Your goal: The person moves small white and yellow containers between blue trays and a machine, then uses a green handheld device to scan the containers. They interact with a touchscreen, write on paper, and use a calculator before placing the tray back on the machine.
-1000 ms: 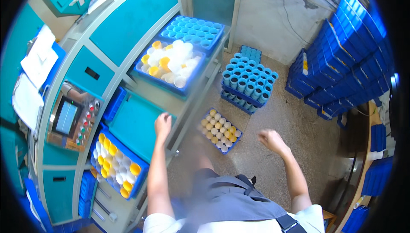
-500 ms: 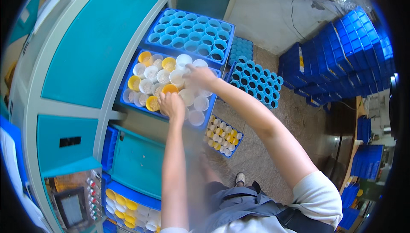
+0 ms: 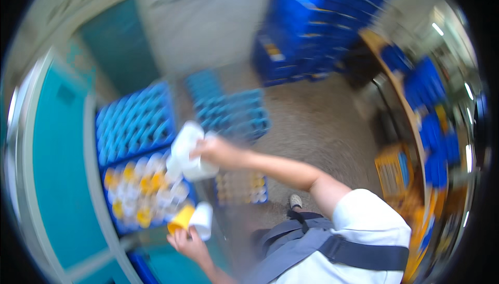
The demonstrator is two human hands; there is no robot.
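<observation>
My right hand (image 3: 222,152) grips white plastic cups (image 3: 185,142), raised above the right edge of a blue tray (image 3: 130,229); motion blurs how many there are. Lower down, my left hand (image 3: 188,243) is closed on a yellow cup (image 3: 180,220) and a white cup (image 3: 203,220) side by side, both tilted, near the tray's front corner. White and yellow cups (image 3: 144,185) stand in rows in that tray, too blurred to make out what they hold.
Behind lies a blue tray of light-blue cups (image 3: 134,120). More light-blue cups (image 3: 236,112) stand low to its right. On the floor is a tray of yellow and white cups (image 3: 241,188). Stacked blue crates (image 3: 306,29) rise at the back. Teal machine panels (image 3: 60,143) border the left.
Both hands have lifted out of the tray and moved toward its right side with cups in them. My view has swung to the right.
</observation>
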